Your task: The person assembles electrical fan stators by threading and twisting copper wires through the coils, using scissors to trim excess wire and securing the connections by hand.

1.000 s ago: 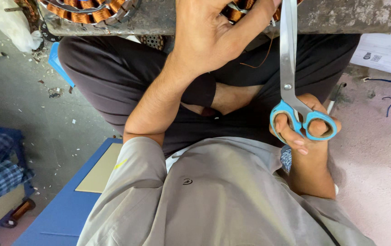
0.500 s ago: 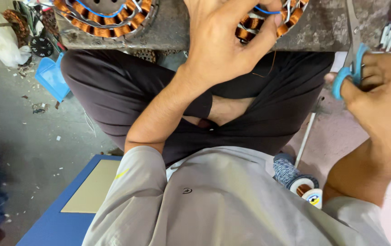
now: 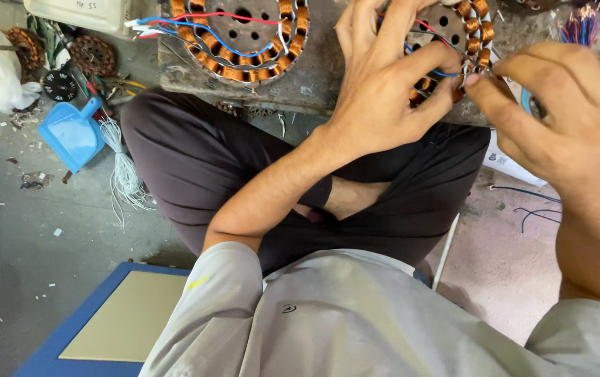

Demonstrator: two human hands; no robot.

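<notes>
- Sitting cross-legged on the floor, the person leans over a rough stone slab (image 3: 314, 80) at the far side of the scene, dark trousers (image 3: 195, 167) filling the middle and a grey shirt (image 3: 356, 321) in the near foreground.
- Two copper-wound stators lie flat on that slab: the left stator (image 3: 240, 35) sits untouched and well apart from both hands, while the right stator (image 3: 464, 35) is where the work is, mostly hidden under the fingers.
- The left hand (image 3: 377, 98) reaches across from the near left, fingers spread over the right stator, thumb and forefinger pinched together at its right rim on a thin wire lead (image 3: 469, 68).
- The right hand (image 3: 558, 119) comes in from the right, its fingertips closed and meeting the left hand's pinch at the same spot, so both grips touch on that lead.
- The lead lies just beyond the fingertips of both hands, at the stator's right edge; the right hand is nearer along a straight line, the left has to arch over the windings.
- A blue wire (image 3: 440, 70) runs from the stator under the left fingers, roughly left to right.
- On the floor to the left: a blue dustpan (image 3: 73, 132) and a bundle of white cords (image 3: 125, 174), both well apart.
</notes>
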